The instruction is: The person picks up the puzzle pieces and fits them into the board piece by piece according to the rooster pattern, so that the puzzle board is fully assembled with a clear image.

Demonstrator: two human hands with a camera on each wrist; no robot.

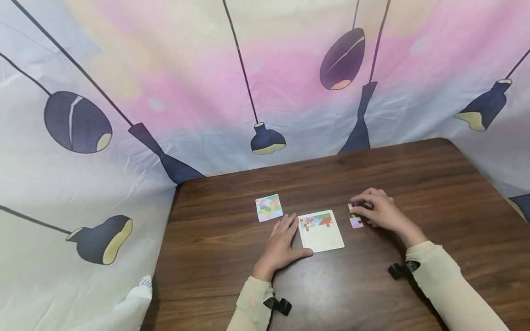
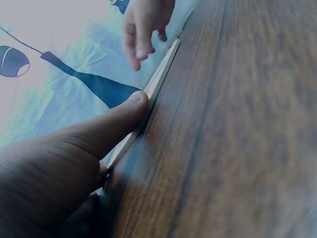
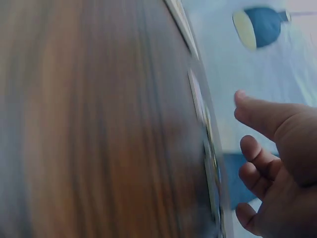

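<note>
A square jigsaw puzzle board lies on the table, with joined picture pieces along its far side and a bare cream surface nearer me. My left hand rests at the board's left side, fingers straight along the edge and thumb at its near edge. Loose puzzle pieces lie to the right of the board. Over them hovers my right hand, partly hiding them. In the right wrist view its thumb and loosely bent fingers stand apart with nothing between them.
A square picture card lies behind and left of the board. The brown wooden table meets a hanging cloth printed with lamps along its back and sides. Black wrist cameras sit on both sleeves.
</note>
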